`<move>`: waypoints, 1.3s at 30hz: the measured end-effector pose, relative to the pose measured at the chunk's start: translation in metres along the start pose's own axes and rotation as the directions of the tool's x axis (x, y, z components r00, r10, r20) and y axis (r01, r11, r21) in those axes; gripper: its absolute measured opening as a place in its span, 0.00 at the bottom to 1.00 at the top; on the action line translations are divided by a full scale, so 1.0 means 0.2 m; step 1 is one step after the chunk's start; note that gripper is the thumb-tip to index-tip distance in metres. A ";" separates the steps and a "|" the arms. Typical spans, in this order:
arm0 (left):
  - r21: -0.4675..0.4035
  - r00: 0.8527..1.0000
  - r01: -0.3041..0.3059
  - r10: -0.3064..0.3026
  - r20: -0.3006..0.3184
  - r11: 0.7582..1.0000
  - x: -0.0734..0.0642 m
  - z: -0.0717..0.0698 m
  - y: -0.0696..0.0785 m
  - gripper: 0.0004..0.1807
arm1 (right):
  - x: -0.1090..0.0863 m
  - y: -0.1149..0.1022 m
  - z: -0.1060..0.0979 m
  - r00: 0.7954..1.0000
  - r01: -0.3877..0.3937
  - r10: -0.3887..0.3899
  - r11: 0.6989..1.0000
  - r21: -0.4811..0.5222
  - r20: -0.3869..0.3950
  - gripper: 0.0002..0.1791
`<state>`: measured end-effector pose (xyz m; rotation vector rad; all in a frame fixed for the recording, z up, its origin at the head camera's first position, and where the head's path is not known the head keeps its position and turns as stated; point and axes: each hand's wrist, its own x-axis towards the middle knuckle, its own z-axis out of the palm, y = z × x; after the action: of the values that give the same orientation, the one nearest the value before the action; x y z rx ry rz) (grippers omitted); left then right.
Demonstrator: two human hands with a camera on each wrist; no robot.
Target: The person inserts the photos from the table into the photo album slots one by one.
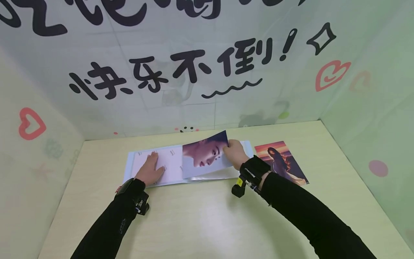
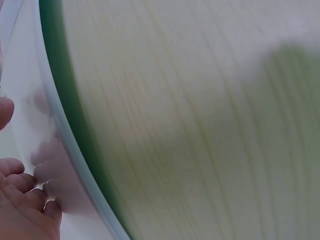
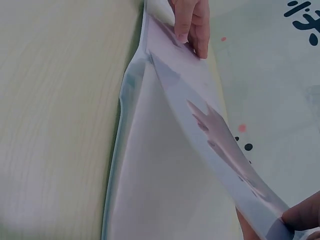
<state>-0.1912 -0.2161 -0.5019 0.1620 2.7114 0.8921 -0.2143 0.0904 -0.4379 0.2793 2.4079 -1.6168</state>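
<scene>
Back wall (image 1: 194, 111): pale, printed with large black characters, a wavy line and a red heart. Surface (image 1: 200, 226): light, wood-grained, meeting the wall's foot. Black sleeves (image 1: 307, 216) cover both of the person's arms. A pale-blue-edged album (image 1: 169, 166) lies spread out near the far edge of the surface. Its portrait page (image 1: 204, 160) is raised at an angle above the right half, inner side at the central fold, white sheet beneath. Just right of the album lies a sunset picture (image 1: 284, 162), partly hidden by the right wrist. The hands are apart: the left hand (image 1: 150, 171) rests on the album's left page, fingers extended; the right hand (image 1: 236, 154) pinches the portrait page's outer edge.
</scene>
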 end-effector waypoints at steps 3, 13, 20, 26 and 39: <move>0.002 1.000 -0.016 0.016 -0.011 1.000 0.00 0.01 0.00 0.37 | -0.01 0.01 0.00 0.999 -0.003 0.002 1.000 -0.004 -0.038 0.10; 0.021 0.999 -0.031 0.032 -0.013 0.999 -0.01 0.00 0.04 0.36 | -0.03 0.01 0.04 0.998 -0.009 0.008 1.000 -0.020 -0.068 0.09; 0.021 0.999 -0.044 0.044 0.004 0.999 -0.01 -0.01 0.05 0.36 | -0.02 0.02 0.11 0.999 -0.016 0.014 0.999 -0.029 -0.050 0.13; 0.013 0.998 -0.070 0.070 0.001 0.997 -0.01 0.00 0.05 0.37 | -0.01 0.01 0.19 0.998 -0.042 0.039 0.997 -0.059 -0.056 0.09; -0.016 0.999 -0.045 0.045 0.007 0.999 -0.02 -0.01 0.04 0.35 | -0.06 0.01 0.24 0.998 0.020 -0.018 0.999 0.036 -0.053 0.30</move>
<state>-0.1887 -0.2111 -0.4943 0.2230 2.7033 0.9227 -0.1979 0.0457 -0.4528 0.3097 2.4284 -1.6836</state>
